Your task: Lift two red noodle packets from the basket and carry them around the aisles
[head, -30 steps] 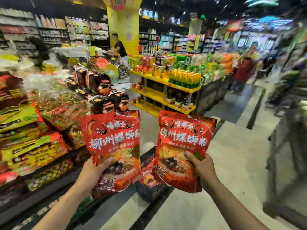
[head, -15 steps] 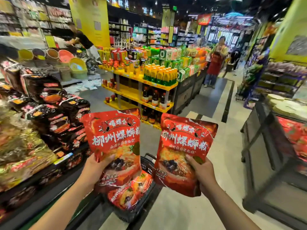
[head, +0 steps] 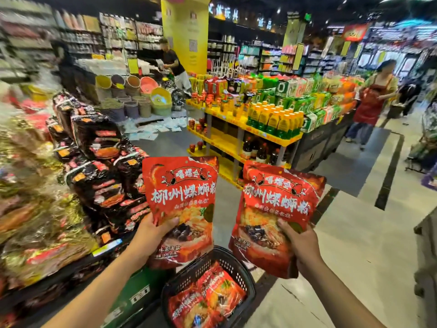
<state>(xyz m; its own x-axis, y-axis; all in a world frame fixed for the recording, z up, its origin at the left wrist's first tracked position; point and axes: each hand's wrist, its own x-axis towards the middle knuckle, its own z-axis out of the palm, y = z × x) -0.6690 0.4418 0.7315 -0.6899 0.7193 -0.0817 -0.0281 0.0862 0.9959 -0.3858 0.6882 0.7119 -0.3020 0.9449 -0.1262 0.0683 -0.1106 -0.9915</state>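
Currently left hand (head: 151, 235) and right hand (head: 299, 240) each grip a red noodle packet (head: 182, 197) (head: 274, 209) above the basket (head: 208, 259); probably next: lower, release.

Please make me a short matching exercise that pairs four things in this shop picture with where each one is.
Things:
1. red packet held upright
2. red packet tilted
3. red packets lying flat
4. orange-capped bottles

Places:
A. in the black basket
B. on top of the yellow shelf
C. in the right hand
D. in the left hand

Pairs: 1-D, 2-C, 3-A, 4-B
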